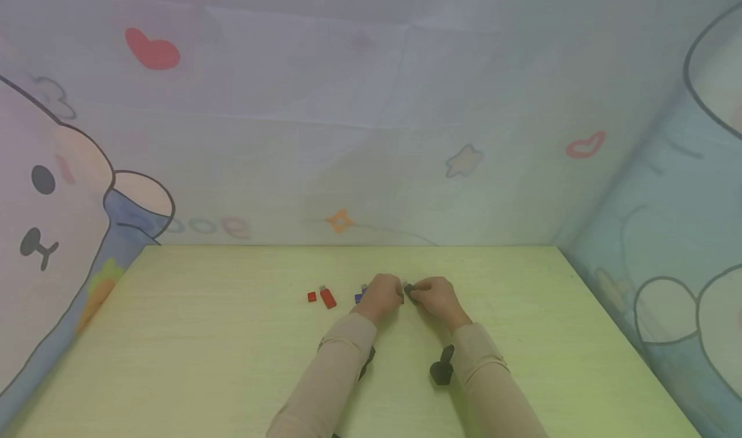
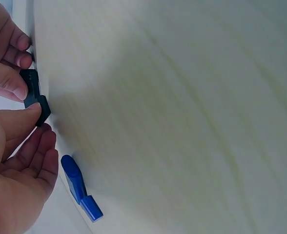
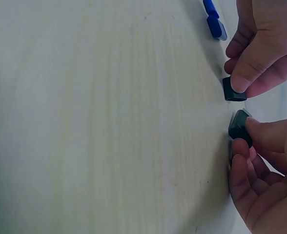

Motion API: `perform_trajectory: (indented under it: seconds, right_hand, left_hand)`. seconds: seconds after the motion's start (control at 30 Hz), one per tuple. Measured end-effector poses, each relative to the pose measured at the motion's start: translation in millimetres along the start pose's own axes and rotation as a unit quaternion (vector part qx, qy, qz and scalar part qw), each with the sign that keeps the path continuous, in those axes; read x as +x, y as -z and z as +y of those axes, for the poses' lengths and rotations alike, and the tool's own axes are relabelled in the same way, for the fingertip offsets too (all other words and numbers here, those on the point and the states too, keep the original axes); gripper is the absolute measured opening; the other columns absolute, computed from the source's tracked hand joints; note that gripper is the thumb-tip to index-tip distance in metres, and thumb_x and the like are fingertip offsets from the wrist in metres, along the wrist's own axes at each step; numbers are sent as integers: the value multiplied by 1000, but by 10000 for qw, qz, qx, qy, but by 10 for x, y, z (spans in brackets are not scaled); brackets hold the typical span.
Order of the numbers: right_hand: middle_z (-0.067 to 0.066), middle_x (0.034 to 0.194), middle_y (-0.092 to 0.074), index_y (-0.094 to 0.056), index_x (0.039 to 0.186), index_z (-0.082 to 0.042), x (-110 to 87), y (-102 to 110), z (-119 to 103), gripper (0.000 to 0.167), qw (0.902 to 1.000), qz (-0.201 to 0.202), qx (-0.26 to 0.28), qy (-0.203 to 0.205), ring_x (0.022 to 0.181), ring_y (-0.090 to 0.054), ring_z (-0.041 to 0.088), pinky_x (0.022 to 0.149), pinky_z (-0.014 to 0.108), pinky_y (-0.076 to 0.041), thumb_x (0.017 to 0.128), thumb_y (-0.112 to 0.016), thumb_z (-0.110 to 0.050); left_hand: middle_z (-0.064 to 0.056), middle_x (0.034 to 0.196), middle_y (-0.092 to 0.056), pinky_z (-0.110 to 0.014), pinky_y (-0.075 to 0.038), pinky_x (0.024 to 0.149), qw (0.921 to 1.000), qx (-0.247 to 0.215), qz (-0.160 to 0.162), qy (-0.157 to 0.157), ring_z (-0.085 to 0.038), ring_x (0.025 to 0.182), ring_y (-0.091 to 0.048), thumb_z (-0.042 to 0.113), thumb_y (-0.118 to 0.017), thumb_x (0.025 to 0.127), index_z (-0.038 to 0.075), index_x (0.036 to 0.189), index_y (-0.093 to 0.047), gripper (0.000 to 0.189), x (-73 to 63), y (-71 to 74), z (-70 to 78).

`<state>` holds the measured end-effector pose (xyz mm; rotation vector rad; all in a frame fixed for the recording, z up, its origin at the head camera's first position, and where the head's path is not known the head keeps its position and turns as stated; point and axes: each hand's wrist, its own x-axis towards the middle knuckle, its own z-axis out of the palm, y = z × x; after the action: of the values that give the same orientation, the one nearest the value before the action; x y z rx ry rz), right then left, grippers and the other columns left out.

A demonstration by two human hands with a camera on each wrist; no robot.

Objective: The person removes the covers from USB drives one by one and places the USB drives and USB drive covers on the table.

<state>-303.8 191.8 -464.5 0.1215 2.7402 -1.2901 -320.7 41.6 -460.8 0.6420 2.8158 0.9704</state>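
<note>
My left hand (image 1: pixel 380 296) pinches a small black USB stick cap (image 3: pixel 234 90) between thumb and fingers. Close beside it, my right hand (image 1: pixel 438 299) pinches the black USB stick (image 1: pixel 411 292) itself, its connector end pointing away from me. A narrow gap shows between cap and stick in the right wrist view; in the left wrist view they overlap. Left of my left hand lie a blue USB stick (image 1: pixel 364 290) and its separate blue cap (image 1: pixel 357 298), partly hidden by that hand. Further left are a red USB stick (image 1: pixel 328 297) and its red cap (image 1: pixel 312 296), apart.
The pale wooden table (image 1: pixel 203 348) ends at a cloth backdrop (image 1: pixel 348 167) printed with cartoon shapes. Dark wrist devices (image 1: pixel 442 368) sit by both sleeves.
</note>
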Motion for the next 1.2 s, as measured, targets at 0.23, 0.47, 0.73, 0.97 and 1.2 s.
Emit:
perform_trajectory:
  seconds: [0.23,0.47,0.73,0.97,1.2]
  right_hand:
    - [12,98,-68,-69,105,4,-2,-2,-16,25,9999,3,-101,-10,95,-61,27,87,43,-50,91,-61,-15]
    - [8,88,-66,-71,101,3,-6,-25,8,24,9999,31,-115,-116,83,-58,20,75,34,-50,89,-60,-15]
    - [-5,52,-42,-58,58,-4,5,-21,-9,32,9998,134,-95,-104,52,-38,10,54,22,-35,89,-60,-14]
    - [-5,52,-41,-51,53,-9,0,-41,2,41,9998,126,-111,-125,56,-41,11,57,23,-37,91,-61,-19]
    - [-6,51,-40,-49,51,-10,18,-84,-31,40,9999,110,-31,-94,53,-38,10,55,23,-36,89,-60,-16]
  left_hand:
    - [-2,58,-54,-32,-51,73,9996,273,5,-68,-13,59,-48,-1,-67,80,-2,65,-67,15,27,-16,-20]
    - [-7,73,-66,-36,-51,84,9988,491,-32,-6,-19,73,-59,1,-67,82,-1,73,-71,10,19,-27,-15]
    - [-9,78,-67,-38,-48,91,9981,618,-81,3,-24,83,-63,2,-66,85,-2,73,-69,13,44,-36,-9]
    - [-3,67,-57,-36,-49,85,9972,739,-93,-26,-17,69,-52,3,-66,84,0,66,-65,18,50,-59,-32]
    - [-1,61,-48,-37,-49,86,9972,747,-75,-6,-16,65,-47,1,-64,84,1,59,-60,25,10,-8,-59]
